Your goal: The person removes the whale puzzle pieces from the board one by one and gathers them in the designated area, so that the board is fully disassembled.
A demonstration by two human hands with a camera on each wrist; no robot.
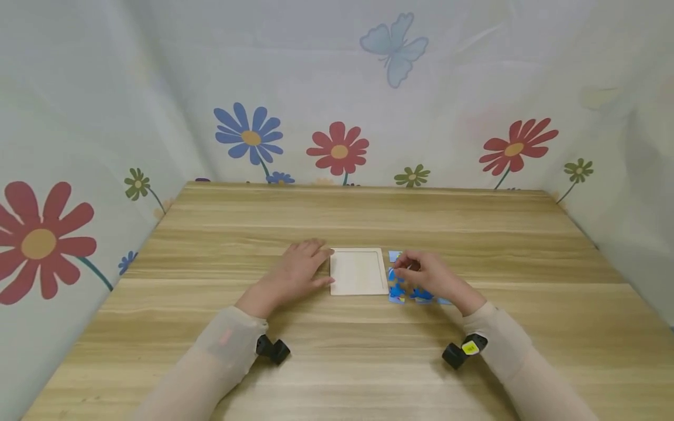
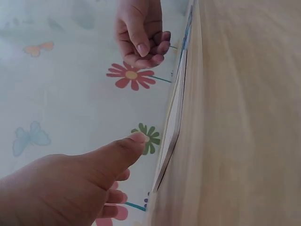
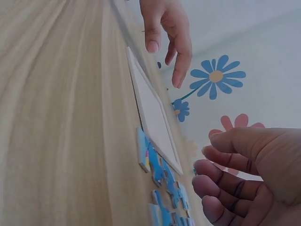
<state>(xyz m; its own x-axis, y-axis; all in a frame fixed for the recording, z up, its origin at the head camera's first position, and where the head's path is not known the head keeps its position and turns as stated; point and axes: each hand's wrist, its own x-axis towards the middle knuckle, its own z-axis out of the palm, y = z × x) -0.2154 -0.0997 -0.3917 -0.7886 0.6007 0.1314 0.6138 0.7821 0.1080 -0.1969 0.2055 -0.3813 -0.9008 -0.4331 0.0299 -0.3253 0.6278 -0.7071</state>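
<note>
A square light-wood puzzle tray (image 1: 358, 273) with a raised rim lies flat on the table, nothing inside it. Beside its left edge is my left hand (image 1: 297, 266), fingers spread and the thumb and fingertips right at the rim. Several blue jigsaw pieces (image 3: 155, 162) lie just right of the tray, partly hidden under my right hand in the head view. My right hand (image 1: 429, 276) hovers above these pieces (image 1: 397, 295) with loosely curled fingers. In the left wrist view the right hand (image 2: 141, 40) shows nothing between thumb and fingers.
The wood-grain table (image 1: 337, 356) reaches back to a white cloth backdrop (image 1: 305, 76) printed with flowers and a butterfly. More cloth hangs at both sides. A small black camera sits on each wrist (image 1: 279, 351).
</note>
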